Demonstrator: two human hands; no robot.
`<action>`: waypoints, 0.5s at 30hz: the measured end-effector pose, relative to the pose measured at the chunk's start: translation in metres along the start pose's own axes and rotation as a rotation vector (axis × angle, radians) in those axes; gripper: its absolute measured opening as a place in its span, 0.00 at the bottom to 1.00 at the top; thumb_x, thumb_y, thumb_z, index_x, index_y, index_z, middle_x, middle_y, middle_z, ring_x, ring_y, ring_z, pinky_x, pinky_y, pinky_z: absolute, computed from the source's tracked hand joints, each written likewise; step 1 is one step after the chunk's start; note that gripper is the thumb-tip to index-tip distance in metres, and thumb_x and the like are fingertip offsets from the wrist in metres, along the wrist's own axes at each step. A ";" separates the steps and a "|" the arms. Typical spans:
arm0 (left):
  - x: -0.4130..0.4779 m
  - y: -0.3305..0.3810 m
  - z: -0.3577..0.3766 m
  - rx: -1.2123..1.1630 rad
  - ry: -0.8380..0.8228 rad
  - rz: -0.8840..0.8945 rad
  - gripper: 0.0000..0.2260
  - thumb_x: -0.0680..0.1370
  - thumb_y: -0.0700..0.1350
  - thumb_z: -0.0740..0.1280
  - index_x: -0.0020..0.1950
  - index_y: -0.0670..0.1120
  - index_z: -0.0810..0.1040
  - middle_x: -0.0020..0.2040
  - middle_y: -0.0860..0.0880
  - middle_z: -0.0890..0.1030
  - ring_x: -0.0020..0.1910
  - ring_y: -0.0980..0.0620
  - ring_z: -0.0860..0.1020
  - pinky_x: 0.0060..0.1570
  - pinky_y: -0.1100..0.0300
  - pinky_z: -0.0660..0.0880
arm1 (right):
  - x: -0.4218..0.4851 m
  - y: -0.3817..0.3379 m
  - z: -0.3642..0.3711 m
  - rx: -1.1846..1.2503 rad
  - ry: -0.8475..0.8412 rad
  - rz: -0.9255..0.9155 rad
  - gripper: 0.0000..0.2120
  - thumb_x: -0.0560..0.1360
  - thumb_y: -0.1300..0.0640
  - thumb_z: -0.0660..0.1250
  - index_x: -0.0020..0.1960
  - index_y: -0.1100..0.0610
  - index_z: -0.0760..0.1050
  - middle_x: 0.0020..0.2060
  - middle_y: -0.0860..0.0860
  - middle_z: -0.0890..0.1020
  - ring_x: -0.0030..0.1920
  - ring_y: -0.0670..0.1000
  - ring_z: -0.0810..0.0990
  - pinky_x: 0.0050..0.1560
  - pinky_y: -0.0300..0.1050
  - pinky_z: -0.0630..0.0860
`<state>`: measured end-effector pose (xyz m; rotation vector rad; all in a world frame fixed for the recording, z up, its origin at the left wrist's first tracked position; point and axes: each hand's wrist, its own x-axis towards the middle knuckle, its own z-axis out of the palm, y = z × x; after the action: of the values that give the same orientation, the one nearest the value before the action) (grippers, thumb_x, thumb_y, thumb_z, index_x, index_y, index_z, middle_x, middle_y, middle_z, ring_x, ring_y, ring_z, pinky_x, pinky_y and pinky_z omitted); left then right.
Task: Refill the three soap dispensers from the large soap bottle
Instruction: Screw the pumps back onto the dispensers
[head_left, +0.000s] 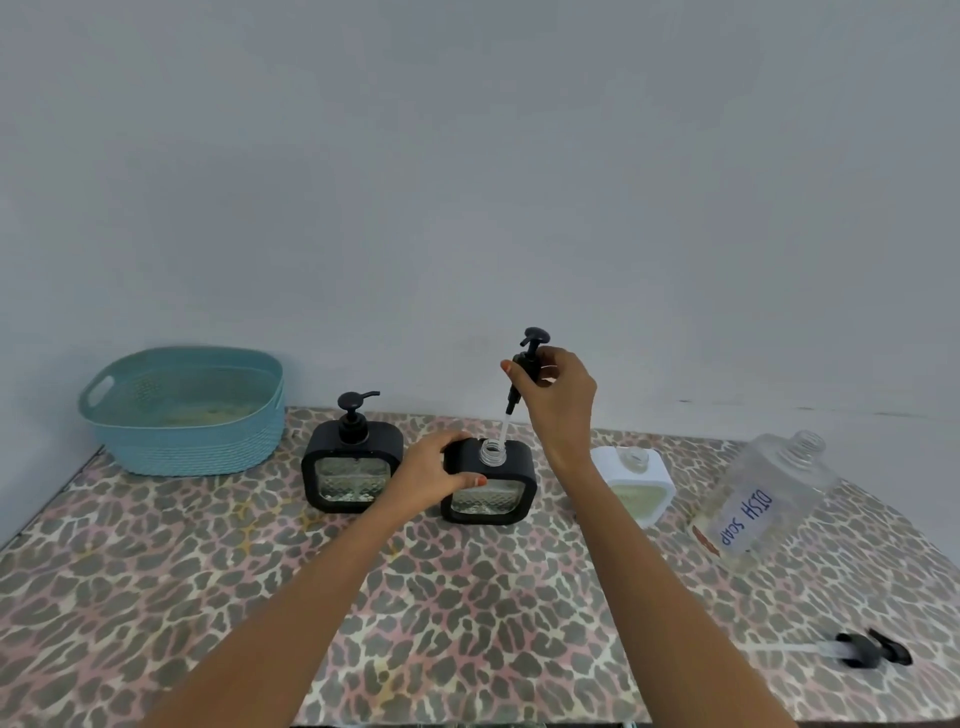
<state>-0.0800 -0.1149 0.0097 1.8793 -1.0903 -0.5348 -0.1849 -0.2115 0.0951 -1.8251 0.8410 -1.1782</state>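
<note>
Forearms reach in from the near edge. Left hand (434, 475) curls round middle dispenser (511, 467), likely steadying it. Right hand (558, 395) pinches pump (534, 338) at its collar, tube tip at the open neck, held upright, probably against drips. Bottle (763, 493) stands uncapped far right, beyond white dispenser (639, 493), handy for pouring.

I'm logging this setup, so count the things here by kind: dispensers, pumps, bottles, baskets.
Soap dispensers: 3 (left black dispenser, middle black dispenser, white dispenser)
Pumps: 3 (fitted pump, held pump in right hand, loose pump)
Large soap bottle: 1
Basket: 1
Total: 8
</note>
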 end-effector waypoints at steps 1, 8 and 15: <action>0.000 0.000 0.000 0.000 0.002 0.004 0.25 0.68 0.44 0.75 0.64 0.45 0.72 0.62 0.47 0.76 0.63 0.49 0.72 0.57 0.63 0.66 | -0.003 0.005 0.001 -0.005 -0.010 -0.004 0.16 0.70 0.55 0.72 0.54 0.62 0.76 0.44 0.49 0.77 0.40 0.42 0.76 0.39 0.22 0.69; 0.001 -0.002 0.000 0.006 -0.008 0.004 0.28 0.69 0.46 0.74 0.66 0.45 0.70 0.66 0.47 0.73 0.66 0.49 0.70 0.63 0.58 0.66 | -0.033 0.043 0.009 -0.047 -0.149 -0.014 0.14 0.70 0.57 0.72 0.53 0.61 0.76 0.46 0.52 0.80 0.46 0.47 0.77 0.45 0.24 0.70; 0.002 -0.006 0.002 0.009 -0.008 -0.019 0.29 0.69 0.48 0.74 0.67 0.46 0.69 0.67 0.47 0.72 0.67 0.49 0.69 0.63 0.58 0.66 | -0.048 0.066 0.013 -0.148 -0.226 0.050 0.11 0.71 0.58 0.71 0.50 0.62 0.75 0.44 0.56 0.80 0.44 0.51 0.77 0.39 0.30 0.70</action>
<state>-0.0774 -0.1161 0.0035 1.8986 -1.0824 -0.5492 -0.1965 -0.1983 0.0138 -2.0008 0.8567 -0.8778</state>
